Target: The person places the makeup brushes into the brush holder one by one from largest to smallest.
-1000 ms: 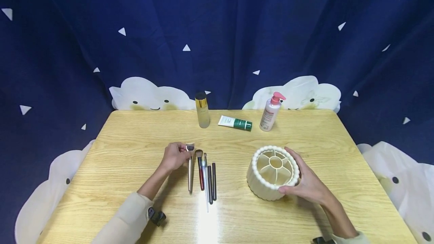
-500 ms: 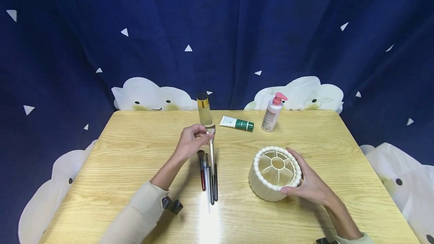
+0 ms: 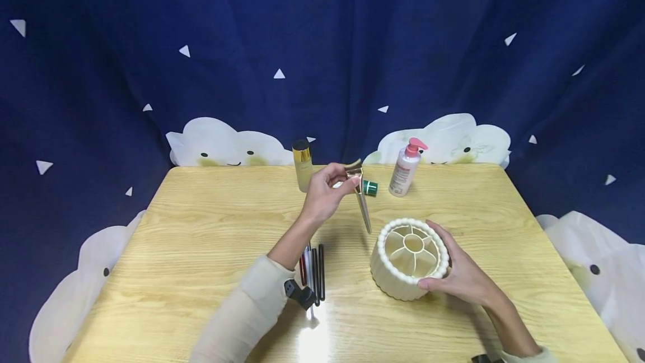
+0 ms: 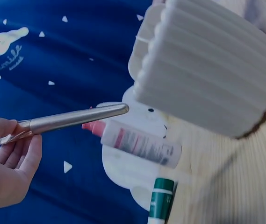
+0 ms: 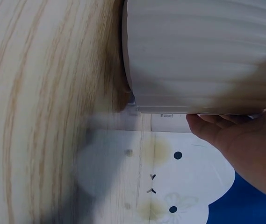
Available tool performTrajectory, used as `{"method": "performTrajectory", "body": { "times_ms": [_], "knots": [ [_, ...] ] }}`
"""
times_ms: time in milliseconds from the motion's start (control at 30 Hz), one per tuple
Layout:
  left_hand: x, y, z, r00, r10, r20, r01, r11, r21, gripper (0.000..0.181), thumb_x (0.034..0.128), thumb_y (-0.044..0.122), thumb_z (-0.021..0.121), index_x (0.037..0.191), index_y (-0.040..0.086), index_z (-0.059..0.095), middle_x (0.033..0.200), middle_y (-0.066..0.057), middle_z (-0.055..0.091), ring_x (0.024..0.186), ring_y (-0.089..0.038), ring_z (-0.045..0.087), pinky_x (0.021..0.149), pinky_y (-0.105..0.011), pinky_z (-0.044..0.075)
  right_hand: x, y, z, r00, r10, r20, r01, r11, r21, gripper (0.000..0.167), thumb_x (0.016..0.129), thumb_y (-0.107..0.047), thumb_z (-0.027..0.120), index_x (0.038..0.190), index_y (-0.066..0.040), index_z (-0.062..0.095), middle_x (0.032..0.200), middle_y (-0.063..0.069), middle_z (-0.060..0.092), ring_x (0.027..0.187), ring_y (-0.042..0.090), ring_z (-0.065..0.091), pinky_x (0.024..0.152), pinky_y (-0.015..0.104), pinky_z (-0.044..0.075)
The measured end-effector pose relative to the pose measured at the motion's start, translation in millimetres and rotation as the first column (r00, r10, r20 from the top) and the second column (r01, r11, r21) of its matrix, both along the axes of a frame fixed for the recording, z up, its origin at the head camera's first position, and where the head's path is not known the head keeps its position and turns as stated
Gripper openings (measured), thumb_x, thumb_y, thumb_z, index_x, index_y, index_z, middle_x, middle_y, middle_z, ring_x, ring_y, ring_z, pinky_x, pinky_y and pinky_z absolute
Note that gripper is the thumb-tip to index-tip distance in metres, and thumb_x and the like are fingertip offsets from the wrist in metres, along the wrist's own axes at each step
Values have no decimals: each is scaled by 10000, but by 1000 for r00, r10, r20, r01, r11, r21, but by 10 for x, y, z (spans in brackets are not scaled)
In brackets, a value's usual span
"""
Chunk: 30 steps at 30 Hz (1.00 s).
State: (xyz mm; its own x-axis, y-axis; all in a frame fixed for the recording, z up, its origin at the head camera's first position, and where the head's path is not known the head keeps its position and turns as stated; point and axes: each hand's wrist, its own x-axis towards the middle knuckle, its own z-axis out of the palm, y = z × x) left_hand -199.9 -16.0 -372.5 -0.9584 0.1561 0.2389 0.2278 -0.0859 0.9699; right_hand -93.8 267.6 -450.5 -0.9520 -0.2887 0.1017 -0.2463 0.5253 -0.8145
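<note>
My left hand (image 3: 323,194) pinches a makeup brush (image 3: 363,209) by its metal neck, bristles up and handle slanting down. It hangs above the table, behind and left of a cream ribbed brush holder (image 3: 395,279) with a beaded rim. Inside, dividers fan out from a central ring, and no brush stands in the compartments. From the right, my right hand (image 3: 466,276) grips the holder's side, thumb in front and fingers behind. In the left wrist view, the brush handle (image 4: 79,117) points toward the holder, apart from it. Several more brushes (image 3: 316,273) lie partly hidden under my left forearm.
At the back of the wooden table (image 3: 211,228) stand a gold-collared bottle (image 3: 303,170) and a pink pump bottle (image 3: 404,172). Between them lies a green and white tube (image 3: 370,188), mostly covered by my left hand. A blue curtain (image 3: 322,43) hangs behind.
My left hand has lifted the makeup brush off the table and carried it right, over the other brushes, toward the holder. My right hand has stayed on the brush holder.
</note>
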Motion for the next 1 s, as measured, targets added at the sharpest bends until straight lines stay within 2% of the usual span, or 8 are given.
{"method": "performTrajectory", "body": {
  "times_ms": [133, 267, 367, 467, 633, 767, 900, 1000],
  "knots": [
    [-3, 115, 20, 999, 9, -53, -7, 999, 33, 212, 831, -28, 646, 1014, -112, 578, 933, -227, 648, 772, 5, 597, 749, -158, 499, -7, -1, -12, 1000, -1, -5, 1, 1000, 9, 1166, 590, -145, 875, 1513, -191, 164, 1454, 154, 384, 1191, -96, 378, 958, 83, 307],
    [2, 210, 34, 999, -7, -49, 11, 996, 88, 228, 838, -40, 637, 1036, -120, 560, 946, -214, 639, 792, -5, 599, 730, -152, 506, -8, -1, -18, 1000, -7, -5, 7, 1000, 20, 1170, 591, -152, 875, 1514, -204, 160, 1454, 152, 387, 1187, -97, 380, 958, 99, 318],
    [18, 272, 28, 999, -30, -38, 33, 996, 88, 232, 846, -28, 635, 1048, -114, 561, 966, -227, 635, 807, -10, 603, 712, -153, 511, -7, -5, -18, 1000, -11, 0, 11, 1000, 19, 1166, 595, -154, 875, 1514, -199, 159, 1456, 150, 385, 1188, -98, 378, 954, 95, 319],
    [34, 328, -19, 998, -57, -39, 59, 997, 57, 217, 858, -5, 636, 1042, -102, 575, 967, -240, 629, 809, -13, 595, 733, -172, 515, -5, -6, -21, 1000, -10, 4, 10, 1000, 11, 1163, 598, -151, 875, 1514, -187, 159, 1458, 152, 380, 1189, -102, 374, 950, 89, 321],
    [61, 392, -141, 996, -74, -47, 74, 997, 4, 196, 864, 16, 642, 1019, -95, 595, 965, -248, 619, 822, -30, 593, 869, -277, 523, -8, 0, -36, 1000, -1, 9, 1, 1000, -5, 1160, 603, -138, 873, 1513, -203, 156, 1450, 155, 383, 1182, -101, 386, 944, 98, 342],
    [93, 434, -247, 995, -93, -39, 90, 994, -69, 210, 866, 48, 656, 1013, -93, 603, 979, -245, 638, 871, -125, 635, 945, -321, 505, -8, 7, -46, 1000, 1, 5, -1, 1000, -8, 1160, 602, -135, 873, 1512, -215, 158, 1448, 155, 387, 1182, -97, 391, 949, 93, 336],
    [147, 471, -342, 992, -124, -21, 119, 982, -150, 208, 867, 89, 671, 1010, -56, 627, 995, -217, 673, 968, -264, 663, 921, -290, 515, -9, 5, -44, 1000, 1, 4, -1, 1000, -5, 1155, 605, -144, 871, 1512, -214, 158, 1446, 154, 392, 1181, -92, 396, 947, 92, 338],
    [201, 506, -392, 991, -134, -9, 130, 970, -207, 198, 860, 123, 686, 994, -16, 647, 998, -181, 697, 995, -286, 667, 852, -241, 532, -11, 1, -40, 1000, 2, 5, -2, 1000, -7, 1150, 609, -145, 868, 1512, -204, 158, 1441, 158, 396, 1175, -88, 406, 943, 103, 354]
  ]
}}
